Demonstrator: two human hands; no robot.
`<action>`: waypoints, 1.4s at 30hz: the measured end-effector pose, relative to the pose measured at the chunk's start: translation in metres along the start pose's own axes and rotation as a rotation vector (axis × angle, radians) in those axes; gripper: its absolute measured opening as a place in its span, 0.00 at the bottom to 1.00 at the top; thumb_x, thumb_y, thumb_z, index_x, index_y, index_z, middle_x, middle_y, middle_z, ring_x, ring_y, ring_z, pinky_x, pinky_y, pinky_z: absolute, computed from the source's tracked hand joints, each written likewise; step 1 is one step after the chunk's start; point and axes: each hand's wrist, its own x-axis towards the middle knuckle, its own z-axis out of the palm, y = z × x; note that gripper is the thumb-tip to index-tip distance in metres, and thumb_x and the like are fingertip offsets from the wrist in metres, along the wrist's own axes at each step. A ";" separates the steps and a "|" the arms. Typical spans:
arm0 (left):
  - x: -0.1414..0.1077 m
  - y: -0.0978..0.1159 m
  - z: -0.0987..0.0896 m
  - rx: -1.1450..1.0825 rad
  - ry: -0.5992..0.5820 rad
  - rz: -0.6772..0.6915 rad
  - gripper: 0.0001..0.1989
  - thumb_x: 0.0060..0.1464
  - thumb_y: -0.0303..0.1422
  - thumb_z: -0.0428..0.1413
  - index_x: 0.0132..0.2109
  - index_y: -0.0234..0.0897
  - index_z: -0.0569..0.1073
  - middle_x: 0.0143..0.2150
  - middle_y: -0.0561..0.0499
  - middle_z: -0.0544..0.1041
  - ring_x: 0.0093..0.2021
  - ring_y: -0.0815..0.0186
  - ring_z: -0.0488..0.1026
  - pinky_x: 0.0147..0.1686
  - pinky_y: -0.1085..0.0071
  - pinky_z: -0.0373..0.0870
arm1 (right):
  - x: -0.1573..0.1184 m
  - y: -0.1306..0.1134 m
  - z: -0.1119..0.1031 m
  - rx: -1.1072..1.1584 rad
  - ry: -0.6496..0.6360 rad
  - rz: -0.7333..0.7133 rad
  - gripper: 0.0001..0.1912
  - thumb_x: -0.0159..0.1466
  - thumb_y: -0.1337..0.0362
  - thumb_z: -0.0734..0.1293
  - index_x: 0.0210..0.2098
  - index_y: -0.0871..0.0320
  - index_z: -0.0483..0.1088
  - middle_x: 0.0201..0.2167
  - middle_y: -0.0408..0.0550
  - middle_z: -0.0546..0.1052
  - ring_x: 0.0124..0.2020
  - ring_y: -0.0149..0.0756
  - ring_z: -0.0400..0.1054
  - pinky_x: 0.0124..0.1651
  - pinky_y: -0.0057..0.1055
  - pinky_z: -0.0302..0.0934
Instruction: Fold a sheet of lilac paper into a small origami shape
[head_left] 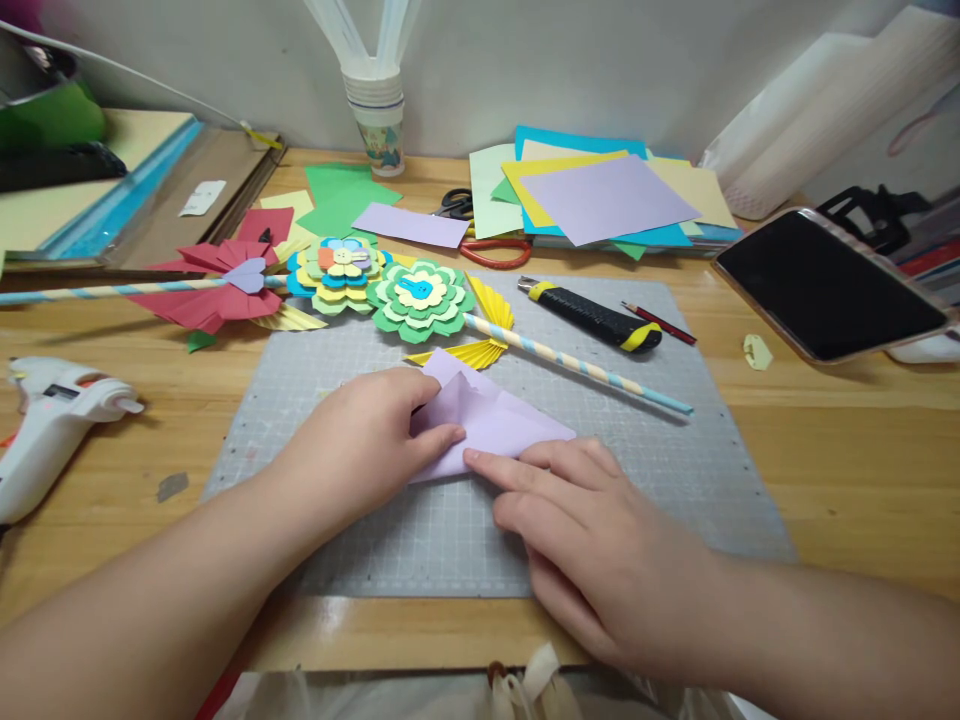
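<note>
A folded sheet of light purple paper lies on the grey cutting mat, its layers partly raised at the left. My left hand is closed on its left side, thumb on top and the other fingers partly hidden behind a fold. With fingers stretched out, my right hand touches the paper's lower right edge, the index fingertip pressing near the middle. Just beyond the paper lies a green layered paper flower on a striped paper stick with yellow pleated leaves.
A black utility knife and a pencil lie on the mat's far right. At left are a hot glue gun and a red pleated paper piece. Behind are scissors, coloured sheets and paper cups; a phone leans right.
</note>
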 end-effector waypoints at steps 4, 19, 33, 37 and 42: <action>0.000 -0.002 0.001 0.007 0.003 0.010 0.15 0.54 0.44 0.54 0.27 0.40 0.62 0.27 0.54 0.67 0.26 0.67 0.60 0.25 0.69 0.51 | 0.001 -0.001 0.001 -0.043 -0.016 -0.039 0.08 0.63 0.70 0.62 0.41 0.59 0.69 0.61 0.48 0.69 0.48 0.43 0.62 0.49 0.41 0.49; -0.001 0.000 0.001 0.054 0.001 0.017 0.14 0.53 0.43 0.54 0.27 0.40 0.62 0.27 0.54 0.67 0.27 0.66 0.61 0.26 0.69 0.50 | 0.001 -0.004 0.007 -0.116 -0.139 -0.078 0.10 0.63 0.63 0.63 0.44 0.58 0.68 0.64 0.49 0.65 0.49 0.45 0.62 0.49 0.42 0.48; -0.003 0.000 0.000 0.024 0.023 0.016 0.16 0.53 0.46 0.53 0.28 0.40 0.63 0.27 0.54 0.67 0.27 0.66 0.61 0.26 0.69 0.51 | -0.004 -0.021 0.008 -0.184 0.003 0.054 0.16 0.56 0.65 0.68 0.44 0.66 0.74 0.53 0.54 0.76 0.39 0.44 0.65 0.42 0.41 0.47; -0.004 0.001 -0.001 0.018 0.025 0.001 0.16 0.54 0.48 0.52 0.29 0.40 0.63 0.27 0.54 0.67 0.27 0.66 0.61 0.25 0.69 0.51 | -0.003 -0.023 0.009 -0.206 -0.013 0.046 0.18 0.57 0.64 0.68 0.45 0.67 0.73 0.53 0.57 0.75 0.40 0.45 0.64 0.43 0.42 0.47; -0.004 0.002 -0.003 -0.006 0.037 0.005 0.15 0.54 0.47 0.52 0.30 0.40 0.63 0.29 0.53 0.70 0.27 0.65 0.63 0.25 0.69 0.52 | -0.001 -0.025 0.011 -0.211 -0.104 0.009 0.14 0.61 0.62 0.64 0.43 0.64 0.72 0.59 0.57 0.70 0.45 0.46 0.63 0.45 0.44 0.46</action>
